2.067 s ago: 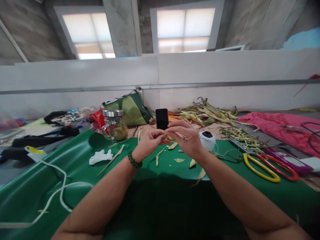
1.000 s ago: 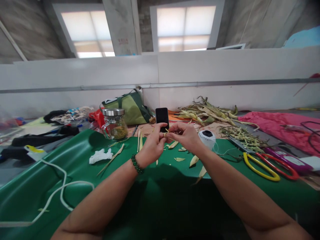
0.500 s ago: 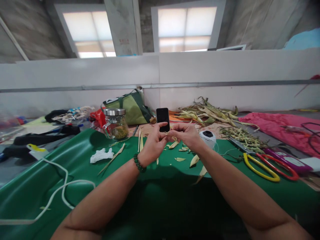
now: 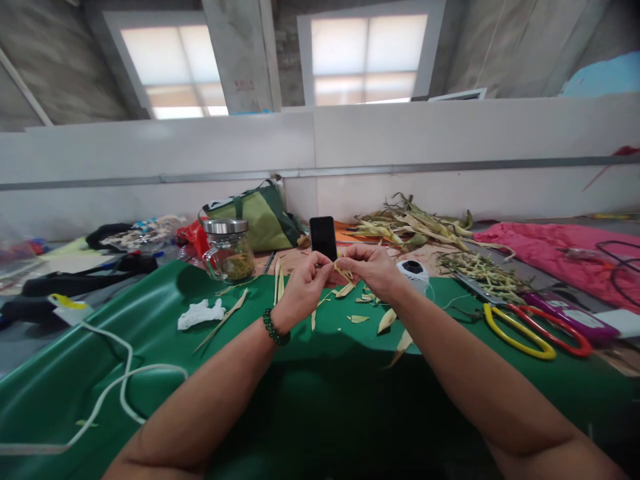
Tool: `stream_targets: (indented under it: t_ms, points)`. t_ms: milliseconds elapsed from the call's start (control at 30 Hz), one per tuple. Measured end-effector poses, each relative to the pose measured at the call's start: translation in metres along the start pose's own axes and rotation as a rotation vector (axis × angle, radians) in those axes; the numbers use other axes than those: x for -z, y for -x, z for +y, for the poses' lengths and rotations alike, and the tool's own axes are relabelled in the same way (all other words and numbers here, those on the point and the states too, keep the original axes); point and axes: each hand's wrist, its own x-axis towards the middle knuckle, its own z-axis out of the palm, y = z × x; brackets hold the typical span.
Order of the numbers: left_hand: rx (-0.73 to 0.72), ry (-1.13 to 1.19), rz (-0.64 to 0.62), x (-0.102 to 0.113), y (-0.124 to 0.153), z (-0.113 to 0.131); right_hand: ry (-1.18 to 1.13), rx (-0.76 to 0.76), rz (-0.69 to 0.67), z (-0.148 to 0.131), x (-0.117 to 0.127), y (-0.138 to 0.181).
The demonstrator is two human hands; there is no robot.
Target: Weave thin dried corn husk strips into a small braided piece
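My left hand (image 4: 303, 288) and my right hand (image 4: 373, 269) meet above the green table cover (image 4: 150, 320), fingers pinched together on a small yellowish leaf strip (image 4: 343, 272). A green bead bracelet (image 4: 274, 328) circles my left wrist. Loose leaf strips (image 4: 387, 322) and scraps lie on the cover just under the hands. A black phone (image 4: 323, 237) stands upright right behind the hands. A white spool of thread (image 4: 414, 273) sits beside my right hand.
A glass jar with a metal lid (image 4: 229, 249) and a green bag (image 4: 263, 217) stand at the back left. A heap of dried leaves (image 4: 425, 230) lies back right. Yellow and red-handled scissors (image 4: 535, 330), a pink cloth (image 4: 555, 250), a white cord (image 4: 115, 387), a crumpled tissue (image 4: 201, 313).
Both hands stay together on the strip and shift slightly, the fingers working it. Nothing else on the table has moved.
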Motion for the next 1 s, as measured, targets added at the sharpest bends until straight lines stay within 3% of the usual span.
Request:
stream_targets:
  t_ms: [433, 567, 700, 1000]
  points:
    - [0.032, 0.109, 0.089, -0.003, 0.005, 0.002, -0.289, -0.157, 0.025, 0.001, 0.001, -0.004]
    - [0.009, 0.083, 0.044, -0.004, 0.003, 0.003, -0.253, -0.15, 0.001, 0.006, -0.002, -0.003]
    - [-0.065, -0.021, 0.109, 0.0, -0.004, -0.003, -0.277, -0.148, 0.044, 0.006, -0.002, -0.002]
    - [-0.13, -0.186, 0.051, 0.015, -0.008, -0.005, -0.154, -0.072, 0.11, 0.0, 0.015, -0.004]
